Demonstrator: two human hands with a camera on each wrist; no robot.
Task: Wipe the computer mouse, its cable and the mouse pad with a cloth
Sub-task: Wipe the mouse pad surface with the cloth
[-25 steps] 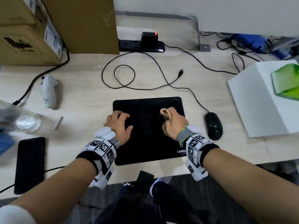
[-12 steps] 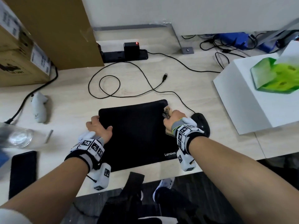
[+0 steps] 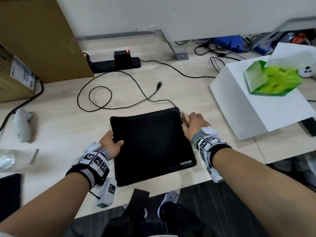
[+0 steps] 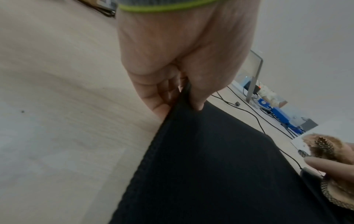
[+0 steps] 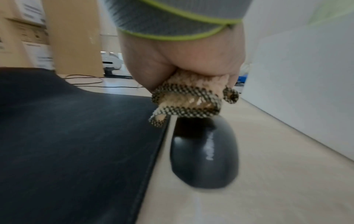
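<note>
The black Lenovo mouse pad (image 3: 150,144) lies in the middle of the desk. My left hand (image 3: 116,141) pinches its left edge, thumb on top and fingers underneath (image 4: 182,104), so that edge is raised a little. My right hand (image 3: 191,122) grips a bunched tan cloth (image 3: 184,117) with checkered trim at the pad's right edge. In the right wrist view the cloth (image 5: 187,98) hangs just above the front of the black mouse (image 5: 205,154), which sits on the desk beside the pad (image 5: 76,136). The head view hides the mouse under my hand. Its cable (image 3: 95,108) loops behind the pad to a loose USB plug (image 3: 159,84).
Cardboard boxes (image 3: 34,40) stand at the back left, a power strip (image 3: 116,64) behind the cable. A white controller (image 3: 22,125), a glass (image 3: 6,159) and a phone (image 3: 8,194) lie at the left. A white box (image 3: 248,103) with a green packet (image 3: 271,81) stands close on the right.
My left hand slid off the pad's surface to its left edge and pinched it. My right hand carried the cloth from the pad to its right edge, above the mouse.
</note>
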